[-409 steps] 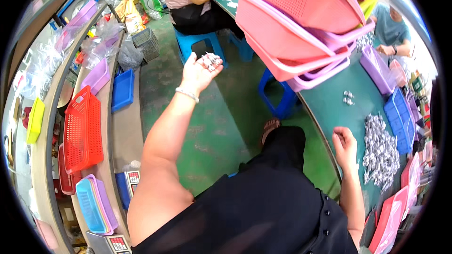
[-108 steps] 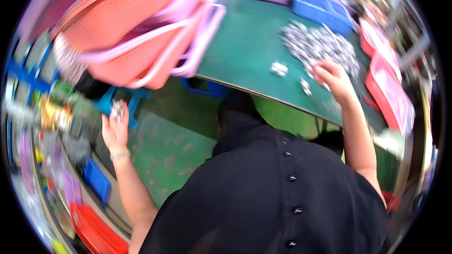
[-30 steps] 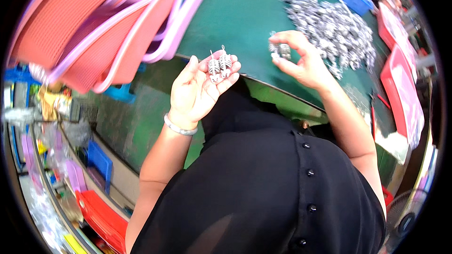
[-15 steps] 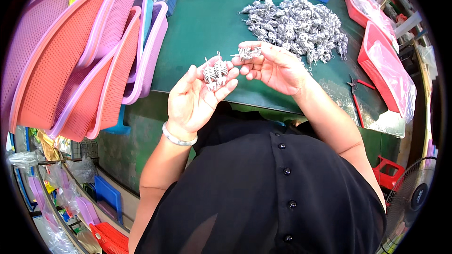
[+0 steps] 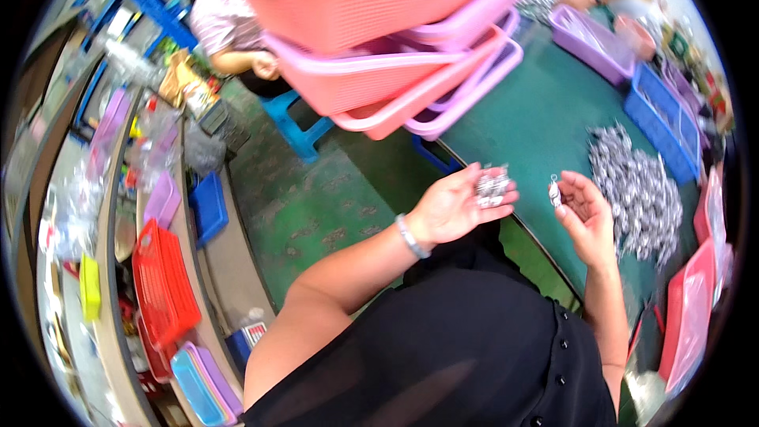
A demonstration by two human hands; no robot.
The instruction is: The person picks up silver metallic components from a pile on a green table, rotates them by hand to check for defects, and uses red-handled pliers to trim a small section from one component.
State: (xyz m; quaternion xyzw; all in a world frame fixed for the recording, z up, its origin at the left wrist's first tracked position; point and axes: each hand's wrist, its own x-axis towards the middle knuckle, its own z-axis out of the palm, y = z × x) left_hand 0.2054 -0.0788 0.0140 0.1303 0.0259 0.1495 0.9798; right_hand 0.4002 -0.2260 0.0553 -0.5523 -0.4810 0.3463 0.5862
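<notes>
The left hand (image 5: 452, 210) is spread, palm up, and a few silvery skeleton charms (image 5: 492, 188) lie on it. The right hand (image 5: 591, 223) pinches one single charm (image 5: 555, 193) between thumb and fingers. Only these few seem separated so far; beyond, a large heap of charms (image 5: 637, 196) remains on the green table (image 5: 530, 115), near a blue basket (image 5: 664, 122).

charm heap (image 5: 637, 198) x1 (pcs too dense to ct) | co-wkrs (image 5: 226, 22) x2 | bracelet (image 5: 407, 236) x1 | lt-blue stool (image 5: 296, 124) x1
</notes>
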